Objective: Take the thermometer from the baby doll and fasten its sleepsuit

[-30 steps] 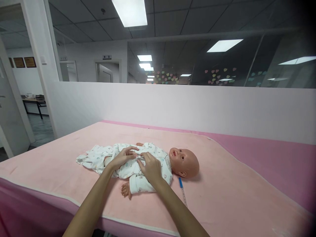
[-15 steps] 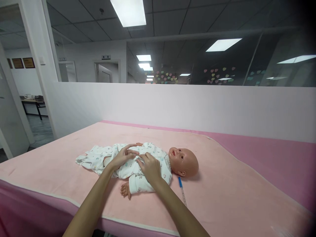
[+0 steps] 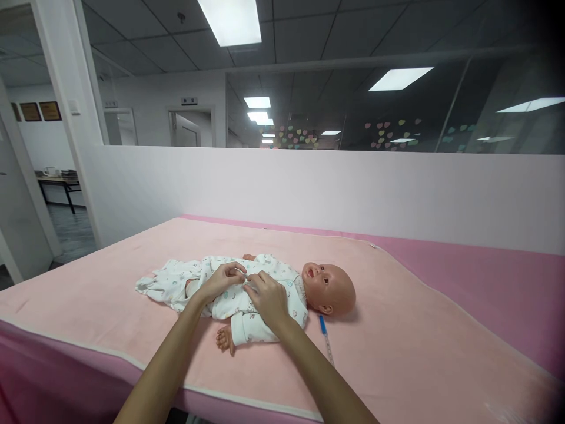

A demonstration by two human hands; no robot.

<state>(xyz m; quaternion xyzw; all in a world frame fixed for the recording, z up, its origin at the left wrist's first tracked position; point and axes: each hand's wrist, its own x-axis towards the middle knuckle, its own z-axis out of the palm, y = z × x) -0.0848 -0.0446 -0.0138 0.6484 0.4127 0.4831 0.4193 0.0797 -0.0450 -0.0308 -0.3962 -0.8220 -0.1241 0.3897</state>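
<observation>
A baby doll [image 3: 331,288] lies on its back across the padded surface, head to the right, face turned up. It wears a white printed one-piece garment [image 3: 238,303]. At the front of its belly, my left hand [image 3: 220,281] has its fingers curled to the thumb on the cloth. Close beside it, my right hand [image 3: 270,299] bends its fingers onto the same spot, closed on the fabric. The fingertips nearly meet; the exact bit of cloth between them is hard to make out. One doll hand [image 3: 225,340] sticks out of the near sleeve.
A thin thermometer-like stick with a blue end [image 3: 322,325] lies beside the doll's head, partly behind my right forearm. Under everything is a light pink pad [image 3: 410,353] with white edging over a darker pink cover [image 3: 498,288]. A white half wall [image 3: 335,188] with glass above stands behind.
The fingers of my left hand have curled in from a more stretched pose and come together on the garment. My right hand stays nearly in place.
</observation>
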